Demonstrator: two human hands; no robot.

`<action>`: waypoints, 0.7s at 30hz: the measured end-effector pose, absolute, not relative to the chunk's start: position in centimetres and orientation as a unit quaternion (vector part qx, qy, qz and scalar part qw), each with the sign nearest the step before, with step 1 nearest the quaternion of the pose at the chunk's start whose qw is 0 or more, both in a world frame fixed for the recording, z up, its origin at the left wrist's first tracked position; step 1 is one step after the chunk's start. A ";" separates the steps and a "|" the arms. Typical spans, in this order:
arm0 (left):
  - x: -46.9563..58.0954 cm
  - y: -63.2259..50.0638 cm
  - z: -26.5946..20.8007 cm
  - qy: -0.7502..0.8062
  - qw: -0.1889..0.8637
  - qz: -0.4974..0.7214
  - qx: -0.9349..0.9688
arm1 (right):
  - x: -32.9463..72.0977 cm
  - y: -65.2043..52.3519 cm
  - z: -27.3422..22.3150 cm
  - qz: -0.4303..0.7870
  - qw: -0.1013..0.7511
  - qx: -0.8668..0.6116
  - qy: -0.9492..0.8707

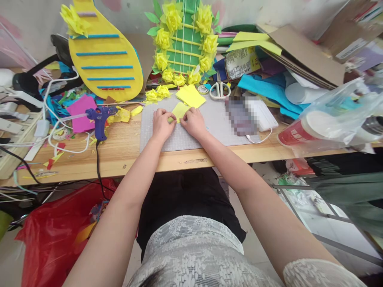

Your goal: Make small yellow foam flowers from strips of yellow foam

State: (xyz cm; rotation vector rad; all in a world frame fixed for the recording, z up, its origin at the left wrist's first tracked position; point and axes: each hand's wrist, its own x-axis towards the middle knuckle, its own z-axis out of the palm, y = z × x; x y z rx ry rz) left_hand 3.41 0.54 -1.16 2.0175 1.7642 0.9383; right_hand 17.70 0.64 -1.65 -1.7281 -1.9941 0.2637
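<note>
Yellow paper, cut into a small square (pixel 180 109), lies low over the grey cutting mat (pixel 149 137) at the front of the wooden counter (pixel 119 159), between the person's two hands. Each grip is narrow: the left hand (pixel 163 123) pinches the square at its left side, the right hand (pixel 193 122) at its right, the fingertips near one another. How far the fingers reach underneath cannot be told.

Just beyond, more yellow squares (pixel 191 96) lie in a loose pile, with finished paper flowers (pixel 157 94) to their left. Scissors (pixel 220 90) rest to the right of the pile, and a glue gun (pixel 101 120) stands to the left of the mat; neither is being touched.

The step in hand looks like shaping one sheet by hand, perhaps folding it. The next move seems to call for matched edges and light, even finger pressure, so that the thin paper creases cleanly without tearing.
</note>
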 end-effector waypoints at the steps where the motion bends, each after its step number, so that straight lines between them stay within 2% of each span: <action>1: 3.5 0.5 -1.1 0.614 0.146 0.317 0.708 | 17.7 0.6 -1.6 0.096 0.240 -0.634 -0.729; 6: 3.7 0.4 -0.9 0.626 0.133 0.281 0.715 | 17.5 0.5 -1.7 0.076 0.228 -0.638 -0.731; 12: 3.7 0.4 -0.8 0.631 0.135 0.272 0.714 | 17.6 0.2 -2.2 0.051 0.252 -0.613 -0.747; 21: 3.8 0.4 -0.6 0.635 0.142 0.275 0.708 | 18.3 0.5 -2.3 0.089 0.276 -0.625 -0.725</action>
